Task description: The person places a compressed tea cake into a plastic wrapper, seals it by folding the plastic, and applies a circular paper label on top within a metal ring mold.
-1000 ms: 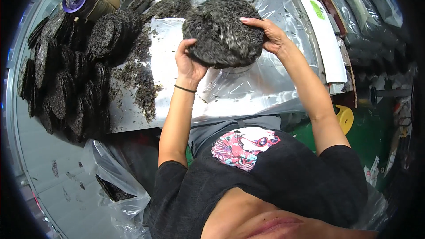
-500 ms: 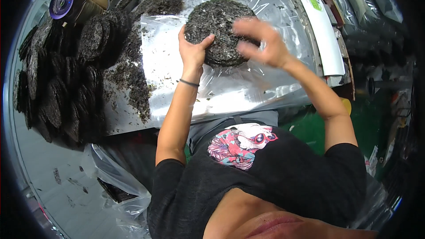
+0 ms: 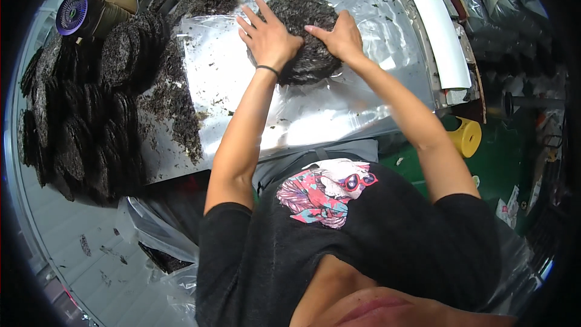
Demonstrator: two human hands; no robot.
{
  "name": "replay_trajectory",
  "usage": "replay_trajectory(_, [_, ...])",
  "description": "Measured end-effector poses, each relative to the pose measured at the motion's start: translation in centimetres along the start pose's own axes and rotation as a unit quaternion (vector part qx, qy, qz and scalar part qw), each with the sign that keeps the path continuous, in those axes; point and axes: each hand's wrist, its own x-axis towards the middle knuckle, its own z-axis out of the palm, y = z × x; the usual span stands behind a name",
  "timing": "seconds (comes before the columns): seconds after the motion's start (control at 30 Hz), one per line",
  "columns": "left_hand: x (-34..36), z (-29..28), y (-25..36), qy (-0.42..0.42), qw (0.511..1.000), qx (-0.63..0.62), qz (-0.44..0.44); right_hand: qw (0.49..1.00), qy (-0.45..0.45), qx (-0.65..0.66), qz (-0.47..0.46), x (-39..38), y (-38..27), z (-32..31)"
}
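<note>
The dark round disc (image 3: 310, 60), made of dry-looking pressed flakes, lies flat toward the far part of the work table, on the clear plastic sheet (image 3: 381, 82), and to the right of the tall stacks of similar discs (image 3: 124, 54). The left hand (image 3: 270, 40) is laid over its left side, with the fingers spread wide and pointing away from the person, and the thumb upon the disc. The right hand (image 3: 345, 41) is at its right edge; its thumb reaches inward over the top, the other fingers look bent and are partly hidden, so one cannot tell if they grip underneath. Judging from the rough and flaky surface, the disc is probably light for its width, rather stiff, not slippery, but fragile at the rim; the loose crumbs (image 3: 184, 124) beside the stacks support this opinion. It would be best taken at two opposite edges, with thumbs above and fingers below, with gentle pressure, because a hard pinch at one place may break it.
</note>
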Motion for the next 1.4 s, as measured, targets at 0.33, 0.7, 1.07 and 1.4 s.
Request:
replay_trajectory(0.33, [0.2,0.4,-1.2,-0.074,0.937,-0.022,0.341,0.999,-0.003,-0.024,0.022,-0.3,0.5,0.8])
replay_trajectory(0.7, [2.4,2.7,-0.2,-0.361,0.818,0.326,0.306,0.996,0.036,-0.062,-0.054,-0.9,-1.8,-0.1])
replay_trajectory(1.07, [4.7,8.8,-1.8,-0.558,0.752,0.274,0.219,0.926,-0.078,-0.248,-0.274,2.8,0.0,3.7])
replay_trajectory(1.4, [5.4,13.5,-5.7,-0.542,0.780,0.255,0.179,0.701,-0.409,0.419,0.407,-13.4,-1.7,-8.5])
